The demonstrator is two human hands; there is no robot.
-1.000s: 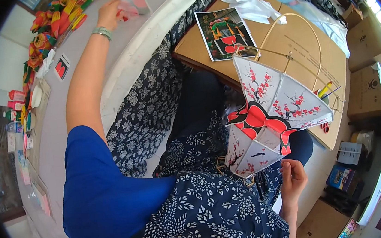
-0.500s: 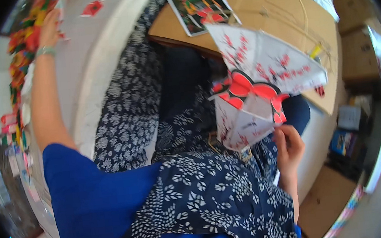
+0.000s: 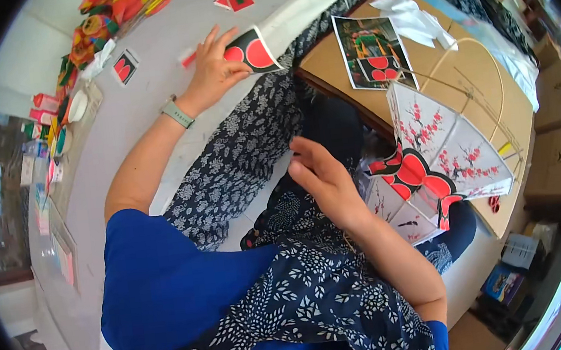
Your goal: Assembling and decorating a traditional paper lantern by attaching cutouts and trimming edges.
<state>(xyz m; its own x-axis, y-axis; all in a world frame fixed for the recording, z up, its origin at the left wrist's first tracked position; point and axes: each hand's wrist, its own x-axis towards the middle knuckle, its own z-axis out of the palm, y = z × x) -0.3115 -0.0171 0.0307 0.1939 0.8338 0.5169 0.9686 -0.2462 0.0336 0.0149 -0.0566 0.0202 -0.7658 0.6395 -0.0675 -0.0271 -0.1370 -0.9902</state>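
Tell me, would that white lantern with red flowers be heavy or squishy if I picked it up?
The lantern is probably light for its size, since its panels look thin. It likely keeps its shape, because straight ribs seem to stretch them. Squeezing might dent or tear those panels, as they look papery.

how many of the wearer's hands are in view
2: the left hand holds a black sheet with red shapes; the right hand is left of the white lantern. Neither is hidden.

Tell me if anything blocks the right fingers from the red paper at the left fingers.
Nothing visible stands between the right fingers and the red paper; the patterned cloth seems to lie below the gap.
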